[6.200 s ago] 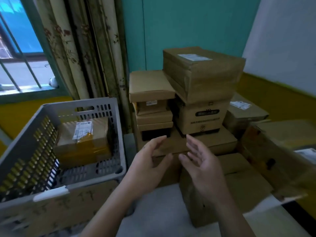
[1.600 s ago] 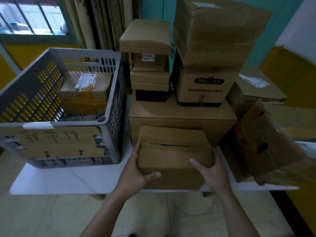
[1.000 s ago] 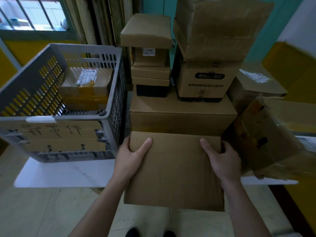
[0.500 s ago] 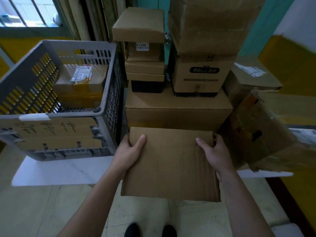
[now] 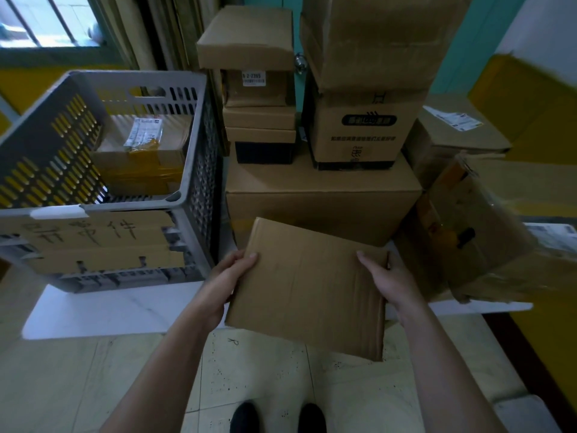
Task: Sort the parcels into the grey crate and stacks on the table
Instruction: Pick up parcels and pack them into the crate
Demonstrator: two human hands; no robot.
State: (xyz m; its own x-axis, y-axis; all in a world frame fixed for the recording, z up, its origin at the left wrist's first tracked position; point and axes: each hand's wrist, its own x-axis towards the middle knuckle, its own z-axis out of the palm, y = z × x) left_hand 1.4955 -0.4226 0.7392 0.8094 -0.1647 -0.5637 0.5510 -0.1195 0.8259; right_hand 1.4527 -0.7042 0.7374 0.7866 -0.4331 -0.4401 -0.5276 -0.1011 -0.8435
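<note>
Now left hand (image 5: 225,278) and right hand (image 5: 388,281) clamp fingers on the parcel (image 5: 309,289) ends; long axis crosswise, broad face up.

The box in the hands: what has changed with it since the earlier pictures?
The left hand and right hand, empty at first, took hold of the box at the table edge, lifted it, turned a plain broad face up and drew it back over the floor; they grip its sides. The grey crate, the parcel inside it and the stacks stayed in place.
</note>
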